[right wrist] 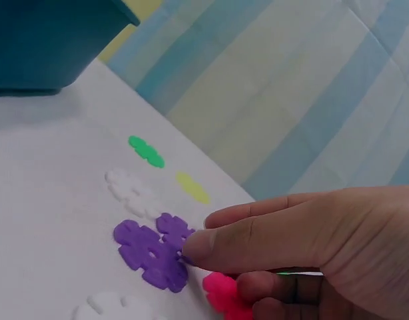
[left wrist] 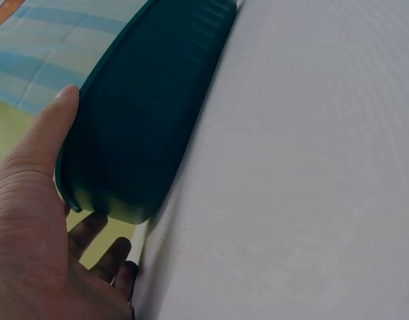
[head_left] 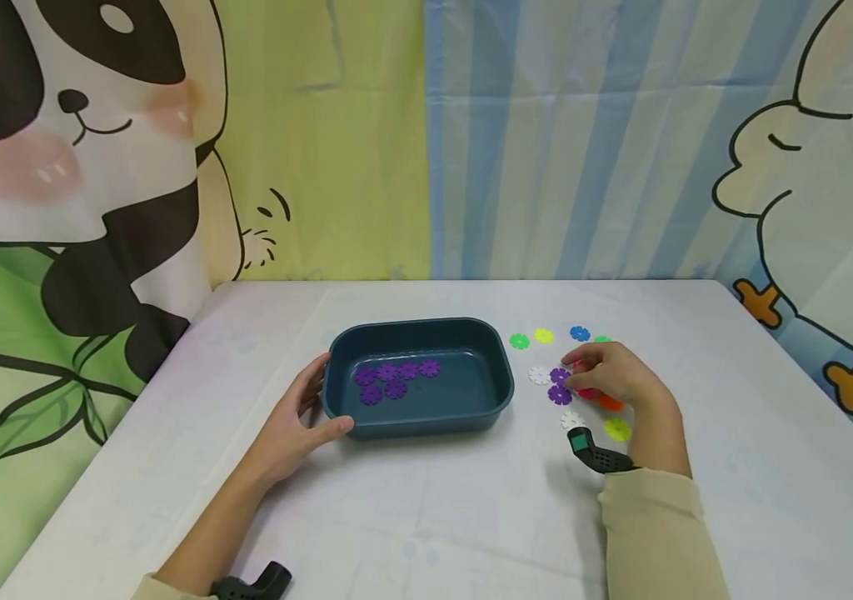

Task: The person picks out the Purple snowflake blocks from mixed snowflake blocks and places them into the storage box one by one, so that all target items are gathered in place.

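Note:
My left hand (head_left: 295, 425) grips the left end of a dark teal plastic basin (head_left: 419, 427), thumb on its rim and fingers round the outer wall. Several purple flower-shaped discs (head_left: 395, 389) lie on the basin floor. To the right, my right hand (head_left: 617, 375) has thumb and forefinger at opposite edges of a small purple flower disc (right wrist: 172, 229), pinching it low over the table. A second purple flower disc (right wrist: 148, 253) lies against it, nearer the camera. Beneath the curled fingers a pink-red disc (right wrist: 224, 293) is partly hidden.
Around my right hand lie white discs (head_left: 539, 376), a green disc (head_left: 520, 341), yellow discs (head_left: 543, 335), a blue disc (head_left: 580, 333) and an orange disc (head_left: 610, 403). A white cloth covers the table (head_left: 426, 517). Printed curtains (head_left: 546, 142) hang behind it.

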{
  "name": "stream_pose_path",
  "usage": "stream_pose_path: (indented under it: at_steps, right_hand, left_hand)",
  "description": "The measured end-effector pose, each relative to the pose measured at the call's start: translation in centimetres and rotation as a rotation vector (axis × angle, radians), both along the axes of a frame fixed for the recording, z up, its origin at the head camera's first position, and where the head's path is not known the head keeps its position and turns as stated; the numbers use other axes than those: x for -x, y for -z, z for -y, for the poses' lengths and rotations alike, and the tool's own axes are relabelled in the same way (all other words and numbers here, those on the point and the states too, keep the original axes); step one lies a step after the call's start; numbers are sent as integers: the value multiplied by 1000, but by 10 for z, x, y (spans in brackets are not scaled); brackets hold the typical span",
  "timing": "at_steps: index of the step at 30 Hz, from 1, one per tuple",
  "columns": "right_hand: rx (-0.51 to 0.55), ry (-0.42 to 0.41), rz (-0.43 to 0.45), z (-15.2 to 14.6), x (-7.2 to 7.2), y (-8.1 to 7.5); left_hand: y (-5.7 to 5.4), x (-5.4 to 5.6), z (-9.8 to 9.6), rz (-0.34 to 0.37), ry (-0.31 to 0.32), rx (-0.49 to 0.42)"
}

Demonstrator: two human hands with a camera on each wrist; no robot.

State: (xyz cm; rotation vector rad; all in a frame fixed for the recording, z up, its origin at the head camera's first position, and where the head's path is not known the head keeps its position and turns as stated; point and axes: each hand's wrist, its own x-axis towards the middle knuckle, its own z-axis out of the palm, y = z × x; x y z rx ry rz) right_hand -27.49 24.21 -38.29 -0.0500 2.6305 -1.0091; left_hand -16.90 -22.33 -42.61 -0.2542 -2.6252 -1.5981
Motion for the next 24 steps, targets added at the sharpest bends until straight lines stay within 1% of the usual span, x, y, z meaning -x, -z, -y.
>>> stream_pose_path:
  at_steps: [6, 13, 24]
  right_hand:
    - [-28, -22, -38, 3, 2, 3]
    - [3, 6, -30, 5, 1, 2]
    - [-37, 22, -29, 0, 0, 0]
  left_hand:
    - [0, 0, 0, 2, 2, 0]
    - [0, 0, 0, -3, 8, 1]
    - [0, 1, -2, 17, -9, 10]
